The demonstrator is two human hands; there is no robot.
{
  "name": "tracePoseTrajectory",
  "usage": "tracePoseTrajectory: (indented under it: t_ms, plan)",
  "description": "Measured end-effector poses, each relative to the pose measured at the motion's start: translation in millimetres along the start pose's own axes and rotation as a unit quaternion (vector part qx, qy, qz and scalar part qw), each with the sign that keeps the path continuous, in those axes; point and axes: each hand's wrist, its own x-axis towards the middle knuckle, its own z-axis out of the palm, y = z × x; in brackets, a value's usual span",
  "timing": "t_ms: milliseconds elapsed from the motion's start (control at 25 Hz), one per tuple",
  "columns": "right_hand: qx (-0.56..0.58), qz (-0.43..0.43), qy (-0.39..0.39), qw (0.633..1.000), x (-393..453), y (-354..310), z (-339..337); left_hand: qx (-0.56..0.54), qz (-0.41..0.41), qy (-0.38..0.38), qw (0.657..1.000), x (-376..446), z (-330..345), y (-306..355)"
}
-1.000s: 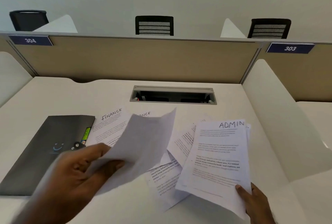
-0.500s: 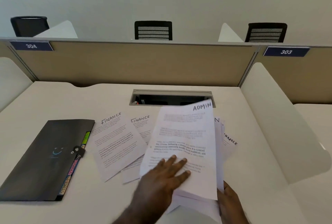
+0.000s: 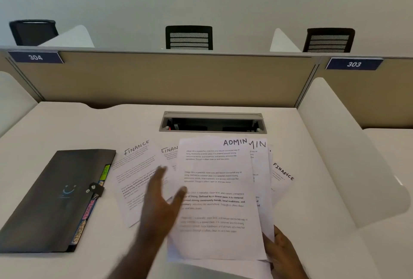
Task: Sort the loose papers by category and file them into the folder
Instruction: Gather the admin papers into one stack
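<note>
plainly, the sorting is only half done, and the risks lie in how the sheets overlap. the right hand (image 3: 282,254) grips the near right corner of the admin stack (image 3: 216,198), whose sheets are fanned rather than squared, a second admin heading showing just to the right of the top one. the left hand (image 3: 161,205) is blurred, fingers straight and spread, holding nothing, over the seam between that stack and the finance sheet (image 3: 136,180) lying to the left; i cannot tell whether it touches the paper. a second finance sheet (image 3: 169,151) is partly tucked under the admin stack, and a third finance sheet (image 3: 282,174) pokes out from under it on the right. if the stack is lifted or slid now, those buried finance pages could ride along and end up filed under the wrong tab. the one-corner grip also looks weak: the loose fan could splay or shed a sheet off the near edge of the desk (image 3: 312,167). the black expanding folder (image 3: 51,200) lies closed at the left, snap fastened, coloured tabs showing along its right edge, so it needs opening first.
</note>
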Motion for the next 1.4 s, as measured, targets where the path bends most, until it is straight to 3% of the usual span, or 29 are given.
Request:
tracePoseTrajectory:
  t_ms: [40, 80, 120, 200, 240, 440, 520, 640, 720, 880, 1000, 1200, 1400]
  plan:
    - [0.004, 0.006, -0.017, 1.000, -2, -3, 2, -0.085, -0.112, -0.006, 0.990, 11, -9, 0]
    - [-0.002, 0.007, -0.034, 0.999, -5, -5, 5, -0.194, -0.206, -0.051, 0.958, 20, -14, -5]
    - [-0.014, 0.006, -0.049, 0.999, -7, -7, 9, -0.310, -0.269, -0.115, 0.905, 26, -18, -11]
    - [-0.039, 0.008, -0.080, 0.996, -10, -13, 18, -0.438, -0.324, -0.199, 0.815, 22, -22, -13]
    - [-0.046, 0.011, -0.087, 0.995, -9, -14, 21, -0.452, -0.322, -0.219, 0.802, 20, -21, -15]
    - [0.055, 0.118, -0.114, 0.985, -13, -29, 34, -0.390, -0.250, -0.245, 0.852, 19, -11, -22]
    - [0.044, 0.129, -0.155, 0.978, -8, -42, 31, -0.354, -0.231, -0.248, 0.872, 21, -10, -25]
    - [-0.089, 0.067, -0.196, 0.974, 3, -57, 24, -0.323, -0.198, -0.256, 0.889, 25, -10, -21]
    - [-0.138, 0.019, -0.173, 0.975, 11, -67, 30, -0.320, -0.166, -0.266, 0.894, 28, -9, -14]
    - [-0.120, -0.123, -0.039, 0.984, 25, -77, 46, -0.325, -0.067, -0.266, 0.905, 45, -9, 5]
    - [-0.078, -0.198, -0.023, 0.977, 32, -80, 60, -0.300, -0.010, -0.253, 0.920, 60, -10, 15]
    - [-0.047, -0.190, -0.001, 0.981, 49, -61, 65, -0.180, -0.044, -0.226, 0.956, 73, 7, -10]
    - [-0.043, -0.183, 0.014, 0.982, 63, -56, 74, -0.193, -0.058, -0.202, 0.958, 78, 21, -16]
